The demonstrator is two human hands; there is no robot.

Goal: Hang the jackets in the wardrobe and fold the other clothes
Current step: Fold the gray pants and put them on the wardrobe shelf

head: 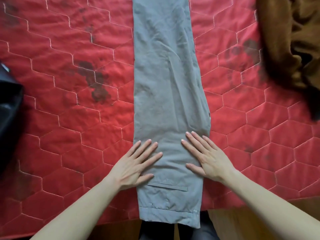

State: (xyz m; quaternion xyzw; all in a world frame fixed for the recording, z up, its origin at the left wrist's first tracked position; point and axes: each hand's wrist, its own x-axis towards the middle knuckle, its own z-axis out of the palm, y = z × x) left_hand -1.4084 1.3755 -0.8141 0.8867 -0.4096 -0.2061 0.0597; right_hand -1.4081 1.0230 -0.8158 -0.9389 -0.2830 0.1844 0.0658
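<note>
Grey trousers [166,80], creased and folded lengthwise into 1 long strip, lie on the red quilt [69,118]; left hand [133,163] and right hand [207,158] press flat, gripping nothing

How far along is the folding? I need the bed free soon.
Done: the grey trousers lie lengthwise on the red quilt, legs stacked one on the other. In hand: the left hand and right hand press flat near the waistband, smoothing. Left: folding the trousers crosswise, plus the brown garment heaped at right and a dark item at left.
</note>
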